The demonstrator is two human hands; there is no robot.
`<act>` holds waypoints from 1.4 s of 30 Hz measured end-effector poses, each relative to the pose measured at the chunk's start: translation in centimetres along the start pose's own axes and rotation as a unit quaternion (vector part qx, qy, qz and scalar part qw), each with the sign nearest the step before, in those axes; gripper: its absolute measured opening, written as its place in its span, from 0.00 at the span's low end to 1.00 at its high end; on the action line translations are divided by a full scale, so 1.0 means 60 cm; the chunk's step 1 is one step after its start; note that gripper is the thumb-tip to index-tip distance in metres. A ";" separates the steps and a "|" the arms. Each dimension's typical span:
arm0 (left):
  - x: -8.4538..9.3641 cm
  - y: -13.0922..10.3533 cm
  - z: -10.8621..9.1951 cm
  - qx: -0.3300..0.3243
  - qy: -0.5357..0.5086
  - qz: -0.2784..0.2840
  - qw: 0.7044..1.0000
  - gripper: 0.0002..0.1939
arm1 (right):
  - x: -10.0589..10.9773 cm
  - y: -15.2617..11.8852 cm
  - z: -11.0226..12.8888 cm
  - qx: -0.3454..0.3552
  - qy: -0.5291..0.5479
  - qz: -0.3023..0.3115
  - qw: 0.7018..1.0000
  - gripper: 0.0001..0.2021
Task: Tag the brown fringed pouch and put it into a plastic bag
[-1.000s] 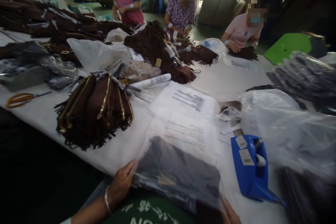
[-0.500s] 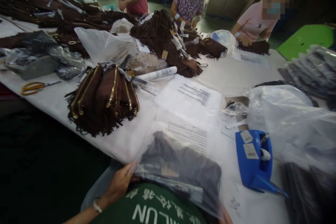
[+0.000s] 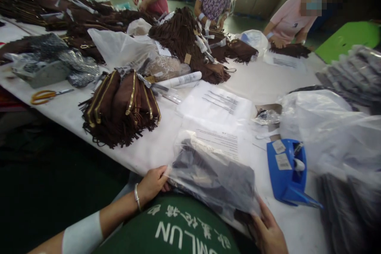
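Note:
A clear plastic bag with a dark, soft item inside lies at the table's near edge, against the green shirt front. My left hand pinches the bag's left corner between thumb and fingers. At the lower right, my right hand grips the opposite corner, its fingers partly hidden by the bag. Under the bag's far side are printed sheets. A stack of brown fringed pouches with gold zippers sits to the left, apart from my left hand.
Orange-handled scissors lie near the left edge. A blue plastic holder with labels stands right of the bag. Beyond it are clear plastic sheeting and bagged stacks. Brown fringed goods pile up behind; several people work across the table.
My left hand has moved slightly up and right along with the bag's corner. My right hand has come further into view at the bag's right corner. The camera view has shifted a little.

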State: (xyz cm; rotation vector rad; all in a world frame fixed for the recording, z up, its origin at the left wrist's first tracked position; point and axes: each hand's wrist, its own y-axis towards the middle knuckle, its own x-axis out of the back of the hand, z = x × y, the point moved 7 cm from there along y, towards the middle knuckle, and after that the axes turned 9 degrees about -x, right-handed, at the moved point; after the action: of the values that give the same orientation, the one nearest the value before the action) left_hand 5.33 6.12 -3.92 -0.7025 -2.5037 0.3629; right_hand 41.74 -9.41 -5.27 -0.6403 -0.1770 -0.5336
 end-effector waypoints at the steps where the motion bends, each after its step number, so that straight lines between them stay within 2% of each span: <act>1: 0.006 -0.001 -0.004 -0.022 0.057 -0.012 0.998 0.17 | 0.002 -0.007 0.013 0.033 -0.027 -0.022 0.999 0.35; 3: 0.023 -0.006 -0.016 -0.081 0.171 -0.061 0.980 0.14 | 0.002 -0.032 0.046 0.111 -0.083 -0.067 0.988 0.31; 4: 0.031 -0.010 -0.024 -0.116 0.213 -0.091 0.966 0.14 | -0.005 -0.047 0.066 0.156 -0.108 -0.071 0.979 0.28; 5: 0.037 -0.014 -0.033 -0.152 0.240 -0.118 0.952 0.16 | -0.022 -0.061 0.085 0.197 -0.130 -0.042 0.971 0.25; 6: 0.040 -0.017 -0.044 -0.192 0.257 -0.138 0.937 0.17 | -0.049 -0.075 0.103 0.234 -0.151 0.029 0.960 0.23; 7: 0.039 -0.018 -0.058 -0.233 0.271 -0.150 0.922 0.18 | -0.084 -0.091 0.119 0.267 -0.167 0.129 0.940 0.21; 9: 0.032 -0.016 -0.088 -0.309 0.298 -0.159 0.889 0.16 | -0.152 -0.126 0.145 0.312 -0.193 0.331 0.869 0.20; 10: 0.026 -0.014 -0.103 -0.337 0.310 -0.158 0.875 0.15 | -0.178 -0.139 0.157 0.327 -0.205 0.399 0.832 0.19; 11: 0.021 -0.010 -0.116 -0.356 0.320 -0.156 0.864 0.13 | -0.200 -0.147 0.167 0.338 -0.220 0.438 0.803 0.19; 13: 0.013 -0.006 -0.136 -0.378 0.336 -0.158 0.848 0.11 | -0.232 -0.151 0.181 0.360 -0.264 0.454 0.771 0.19; 15: 0.007 -0.010 -0.143 -0.398 0.351 -0.160 0.833 0.13 | -0.253 -0.147 0.185 0.391 -0.316 0.432 0.749 0.19; 18: -0.006 -0.030 -0.130 -0.436 0.377 -0.140 0.805 0.17 | -0.259 -0.129 0.185 0.448 -0.356 0.338 0.747 0.20; 21: -0.013 -0.049 -0.101 -0.462 0.385 -0.114 0.791 0.18 | -0.241 -0.113 0.178 0.516 -0.381 0.234 0.731 0.22; 23: -0.012 -0.053 -0.083 -0.468 0.381 -0.104 0.791 0.20 | -0.222 -0.108 0.164 0.549 -0.392 0.192 0.712 0.23; 25: -0.010 -0.053 -0.070 -0.474 0.373 -0.097 0.792 0.23 | -0.193 -0.107 0.142 0.564 -0.386 0.155 0.713 0.23; 27: -0.006 -0.051 -0.061 -0.482 0.362 -0.093 0.792 0.25 | -0.154 -0.111 0.113 0.559 -0.362 0.116 0.737 0.24; 30: -0.003 -0.048 -0.052 -0.490 0.350 -0.080 0.794 0.27 | -0.077 -0.118 0.069 0.522 -0.288 0.020 0.803 0.25; 32: -0.001 -0.046 -0.046 -0.490 0.348 -0.077 0.795 0.28 | -0.027 -0.114 0.046 0.469 -0.253 -0.073 0.843 0.26; 34: 0.003 -0.043 -0.039 -0.487 0.348 -0.090 0.796 0.28 | 0.002 -0.100 0.032 0.401 -0.249 -0.139 0.871 0.26; 37: 0.008 -0.036 -0.029 -0.476 0.361 -0.093 0.797 0.28 | -0.001 -0.068 0.035 0.331 -0.260 -0.155 0.894 0.30; 40: 0.013 -0.027 -0.021 -0.450 0.392 -0.087 0.797 0.30 | -0.019 -0.036 0.051 0.306 -0.258 -0.173 0.900 0.31; 42: 0.020 -0.021 -0.019 -0.421 0.408 -0.107 0.803 0.30 | -0.020 -0.016 0.055 0.284 -0.238 -0.194 0.908 0.30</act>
State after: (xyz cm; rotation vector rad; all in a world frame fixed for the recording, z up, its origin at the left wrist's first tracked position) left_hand 4.54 5.83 -2.01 -0.6585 -1.7526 -1.0058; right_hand 40.21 -7.57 -2.55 -0.1443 -0.9044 -0.6611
